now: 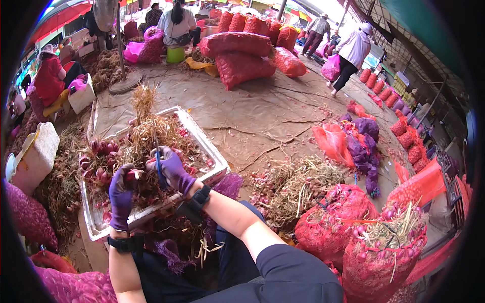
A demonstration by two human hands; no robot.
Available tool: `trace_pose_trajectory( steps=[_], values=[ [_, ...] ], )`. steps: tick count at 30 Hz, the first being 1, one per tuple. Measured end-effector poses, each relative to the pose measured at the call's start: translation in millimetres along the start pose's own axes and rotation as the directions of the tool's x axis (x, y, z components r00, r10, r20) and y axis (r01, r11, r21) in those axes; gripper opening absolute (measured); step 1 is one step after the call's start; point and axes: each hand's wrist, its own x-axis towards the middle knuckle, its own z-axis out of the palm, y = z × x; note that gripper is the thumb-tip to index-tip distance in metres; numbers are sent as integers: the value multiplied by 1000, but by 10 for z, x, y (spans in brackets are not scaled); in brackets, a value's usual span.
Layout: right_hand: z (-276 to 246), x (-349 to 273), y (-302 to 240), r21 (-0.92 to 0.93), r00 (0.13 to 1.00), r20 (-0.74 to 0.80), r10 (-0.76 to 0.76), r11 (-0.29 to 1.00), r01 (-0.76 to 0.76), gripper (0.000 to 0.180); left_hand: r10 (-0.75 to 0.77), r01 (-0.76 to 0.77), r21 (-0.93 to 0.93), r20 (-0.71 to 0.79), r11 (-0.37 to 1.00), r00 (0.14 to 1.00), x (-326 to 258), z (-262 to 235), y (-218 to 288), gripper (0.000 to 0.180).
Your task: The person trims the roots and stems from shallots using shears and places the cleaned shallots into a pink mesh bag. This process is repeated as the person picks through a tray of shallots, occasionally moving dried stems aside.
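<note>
My left hand, in a purple glove, is closed around a red shallot over the near part of a white foam box. Just beside it, my right hand, gloved alike, grips scissors with blue handles; their metal blades point away from me and partly blend into the straw. Below both hands, the white foam box holds a heap of red shallots with dry, straw-coloured stalks. Fingers and stalks hide part of the held shallot.
Right of me, full red net sacks stand beside a pile of cut dry stalks. Purple and red empty nets lie beyond. Stacked sacks and a walking person are farther off. A foam box stands left.
</note>
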Motion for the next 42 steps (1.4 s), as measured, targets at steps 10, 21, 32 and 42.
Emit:
trace_pose_trajectory(
  steps=[10,21,32,42],
  values=[
    [397,-261,-83,-390,974,199,-108,903,180,39,-343,344,-236,47,909,938,-71,-90,-164,32],
    [299,-204,-58,-140,976,205,-74,985,104,42,-417,450,-268,172,852,892,-14,33,55,32],
    [336,-202,-49,200,993,9,117,973,-117,40,-67,62,-174,-23,983,998,-57,183,-27,32],
    [156,-72,-81,166,989,-116,94,983,-74,35,356,-336,266,-31,904,934,-52,229,52,34]
  ],
)
